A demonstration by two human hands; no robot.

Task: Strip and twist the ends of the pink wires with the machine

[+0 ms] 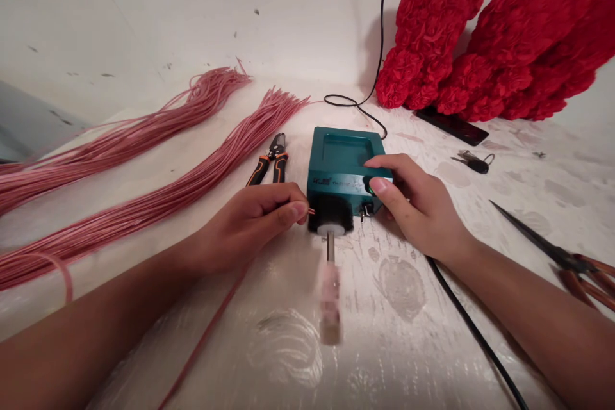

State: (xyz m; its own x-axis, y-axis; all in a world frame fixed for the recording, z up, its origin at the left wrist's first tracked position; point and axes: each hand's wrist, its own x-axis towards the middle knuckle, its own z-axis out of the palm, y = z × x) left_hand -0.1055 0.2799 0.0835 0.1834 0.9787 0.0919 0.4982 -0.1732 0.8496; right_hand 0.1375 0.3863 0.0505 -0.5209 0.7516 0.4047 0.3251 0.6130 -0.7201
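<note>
Thin pink strand (204, 341) at teal box-shaped machine (346, 170)

Left hand (269, 221): thumb and fingers closed in a pinch on the strand, its tip beside the machine's round black front head (331, 210). Right hand (425, 208): partly open, thumb at front control, index finger on the top; grips nothing visibly. Orange-and-black handled pliers (273, 163) lie near, behind left hand.
</note>
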